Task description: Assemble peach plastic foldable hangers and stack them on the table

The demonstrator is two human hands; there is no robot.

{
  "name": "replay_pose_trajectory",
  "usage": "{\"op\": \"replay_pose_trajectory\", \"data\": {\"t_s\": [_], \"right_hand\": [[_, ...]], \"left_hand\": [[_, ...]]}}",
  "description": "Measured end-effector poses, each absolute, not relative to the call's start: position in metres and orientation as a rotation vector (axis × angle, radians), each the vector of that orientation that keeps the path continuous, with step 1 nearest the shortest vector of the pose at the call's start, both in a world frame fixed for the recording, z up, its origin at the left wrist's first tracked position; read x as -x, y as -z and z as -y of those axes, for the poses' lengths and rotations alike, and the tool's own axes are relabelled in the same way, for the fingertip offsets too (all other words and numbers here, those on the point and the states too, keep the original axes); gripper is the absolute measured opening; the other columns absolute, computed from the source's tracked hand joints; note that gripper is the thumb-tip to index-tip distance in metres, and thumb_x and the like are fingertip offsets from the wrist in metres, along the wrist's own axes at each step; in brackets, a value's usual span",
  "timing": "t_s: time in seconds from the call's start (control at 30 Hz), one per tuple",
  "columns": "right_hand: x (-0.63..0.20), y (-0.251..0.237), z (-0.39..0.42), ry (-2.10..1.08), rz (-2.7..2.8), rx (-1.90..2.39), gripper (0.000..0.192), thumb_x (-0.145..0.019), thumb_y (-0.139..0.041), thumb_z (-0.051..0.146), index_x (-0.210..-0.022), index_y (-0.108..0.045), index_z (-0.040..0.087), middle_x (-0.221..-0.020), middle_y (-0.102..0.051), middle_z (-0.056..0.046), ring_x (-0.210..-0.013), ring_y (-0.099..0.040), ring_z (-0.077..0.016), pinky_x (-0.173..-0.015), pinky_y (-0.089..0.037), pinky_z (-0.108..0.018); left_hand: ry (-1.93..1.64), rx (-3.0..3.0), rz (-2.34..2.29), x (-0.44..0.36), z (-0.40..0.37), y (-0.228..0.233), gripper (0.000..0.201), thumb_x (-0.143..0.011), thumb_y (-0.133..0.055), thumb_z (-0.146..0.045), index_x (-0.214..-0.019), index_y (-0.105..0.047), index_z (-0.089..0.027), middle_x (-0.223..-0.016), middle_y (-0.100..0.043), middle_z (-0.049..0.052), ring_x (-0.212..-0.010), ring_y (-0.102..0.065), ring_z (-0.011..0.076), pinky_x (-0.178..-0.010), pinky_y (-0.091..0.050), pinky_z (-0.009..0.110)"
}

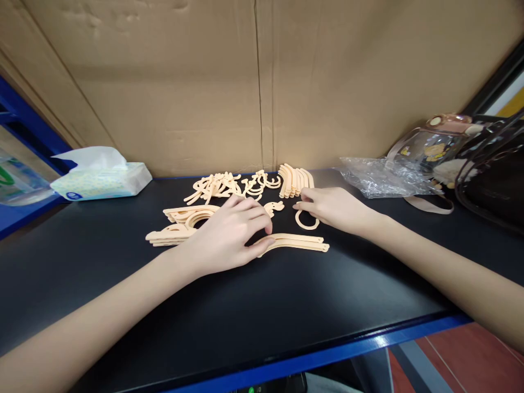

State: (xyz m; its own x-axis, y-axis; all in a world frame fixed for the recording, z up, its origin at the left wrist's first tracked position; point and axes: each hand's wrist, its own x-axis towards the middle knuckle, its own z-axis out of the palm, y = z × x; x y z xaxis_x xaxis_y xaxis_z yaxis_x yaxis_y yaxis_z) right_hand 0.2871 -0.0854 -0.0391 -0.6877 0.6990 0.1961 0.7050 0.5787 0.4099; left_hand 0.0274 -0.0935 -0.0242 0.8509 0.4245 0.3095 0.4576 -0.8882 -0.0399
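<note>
Where cardboard point(262, 82) backs it, black table point(245, 316) spreads.

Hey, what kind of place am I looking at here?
Probably a small assembly workstation: a black table walled by a cardboard backing, with piles of tan cut-out parts that both hands work on.

Even soft light, sharp centre, edges warped

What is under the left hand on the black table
The left hand covers one end of long curved peach strips and part of a flat stack. Whatever lies beneath the palm is hidden.
</note>
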Motion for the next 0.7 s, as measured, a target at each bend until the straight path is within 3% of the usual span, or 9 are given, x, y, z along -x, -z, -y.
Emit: {"op": "replay_pose_trajectory", "data": {"t_s": [0.13,0.7], "right_hand": [[-0.2846,0.0364,0.0875,0.762,2.807,1.248,0.018,-0.089,-0.049,0.011,-0.096,-0.065,0.016,-0.090,-0.058,-0.006,-0.070,-0.054,-0.0150,-0.055,-0.027,-0.029],[-0.2833,0.0353,0.0926,0.897,2.806,1.338,0.015,-0.084,-0.049,0.005,-0.086,-0.058,0.016,-0.092,-0.061,-0.009,-0.065,-0.056,-0.0171,-0.055,-0.026,-0.030]], "left_hand": [[0.356,3.036,0.616,-0.0283,0.0958,0.0242,0.022,-0.090,-0.052,-0.032,-0.073,-0.054,-0.019,-0.095,-0.064,0.003,-0.095,-0.052,0.0188,-0.088,-0.035,0.034],[0.267,3.014,0.613,-0.0289,0.0960,0.0297,0.020,-0.089,-0.051,-0.034,-0.077,-0.054,-0.018,-0.094,-0.063,0.004,-0.095,-0.052,0.0206,-0.086,-0.035,0.037]]}}
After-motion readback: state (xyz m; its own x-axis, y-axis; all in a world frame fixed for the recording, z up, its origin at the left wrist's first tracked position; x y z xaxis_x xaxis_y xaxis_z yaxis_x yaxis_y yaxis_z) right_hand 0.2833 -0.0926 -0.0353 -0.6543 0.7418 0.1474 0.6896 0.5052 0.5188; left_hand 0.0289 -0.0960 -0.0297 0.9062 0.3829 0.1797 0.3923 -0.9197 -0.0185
